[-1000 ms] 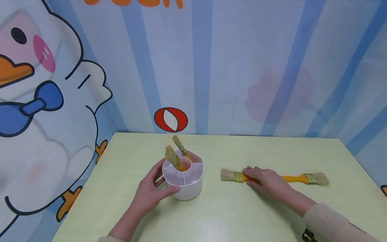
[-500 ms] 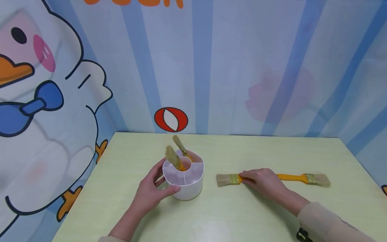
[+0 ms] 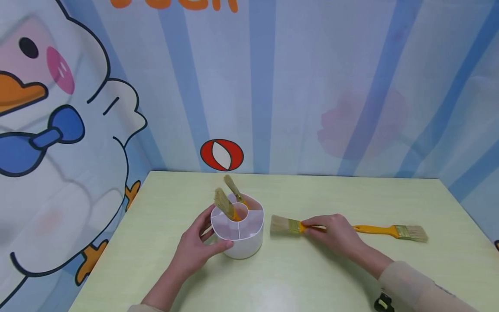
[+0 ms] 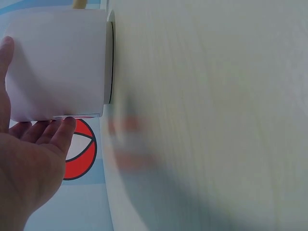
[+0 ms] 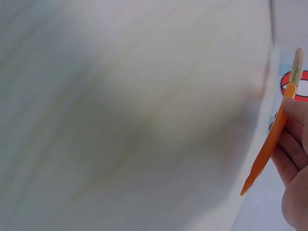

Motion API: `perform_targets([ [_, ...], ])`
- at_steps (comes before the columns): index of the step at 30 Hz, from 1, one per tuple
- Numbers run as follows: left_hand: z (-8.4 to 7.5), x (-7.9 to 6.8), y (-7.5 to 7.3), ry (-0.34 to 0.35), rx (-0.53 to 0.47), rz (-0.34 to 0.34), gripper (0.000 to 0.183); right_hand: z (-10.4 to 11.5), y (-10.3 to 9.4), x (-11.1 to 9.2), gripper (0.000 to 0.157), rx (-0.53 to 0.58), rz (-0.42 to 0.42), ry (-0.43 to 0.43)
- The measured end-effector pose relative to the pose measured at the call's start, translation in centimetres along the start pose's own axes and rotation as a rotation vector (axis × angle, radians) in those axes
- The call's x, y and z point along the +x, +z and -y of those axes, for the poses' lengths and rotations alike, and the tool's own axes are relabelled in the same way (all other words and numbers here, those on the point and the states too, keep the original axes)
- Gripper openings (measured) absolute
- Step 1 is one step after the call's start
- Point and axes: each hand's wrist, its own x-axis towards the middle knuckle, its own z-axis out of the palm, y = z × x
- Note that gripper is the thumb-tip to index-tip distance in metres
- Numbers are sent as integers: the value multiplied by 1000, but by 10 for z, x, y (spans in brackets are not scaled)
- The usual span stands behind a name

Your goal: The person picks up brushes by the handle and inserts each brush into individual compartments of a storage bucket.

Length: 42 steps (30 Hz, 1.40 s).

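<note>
A white round holder (image 3: 243,249) with divided compartments stands on the table. My left hand (image 3: 196,247) grips its side, thumb at the front and fingers around the back left. Two brushes lean in it, bristles up: a wide paintbrush (image 3: 223,203) in the centre ring and a narrower paintbrush (image 3: 232,186) in a rear compartment. Right of the holder, my right hand (image 3: 335,234) pinches a flat paintbrush (image 3: 281,225) by its orange handle, bristles pointing left. In the right wrist view the handle (image 5: 267,149) of this paintbrush runs between thumb and fingers, its end sticking out below.
Another flat paintbrush (image 3: 409,232) with an orange handle lies on the pale table (image 3: 273,281), its left end hidden behind my right hand. A printed cloth backdrop (image 3: 296,86) rises behind the table's far edge.
My right hand has gone from lying over the paintbrush to pinching its handle, and has moved left, bringing the bristles closer to the holder. The left hand and holder have stayed put.
</note>
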Motion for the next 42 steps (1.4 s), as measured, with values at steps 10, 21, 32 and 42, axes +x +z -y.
perform_targets([
  [10,0,-1,0,23,-2,3,105,28,-16,16,24,228,-42,84],
  [21,-1,0,2,-13,6,-12,103,60,-33,40,29,655,-62,334],
  [32,-7,-4,6,-11,-5,-30,102,97,-26,74,37,1089,-146,393],
  [42,-7,-4,6,-9,8,-37,105,130,-7,97,30,1247,-189,390],
])
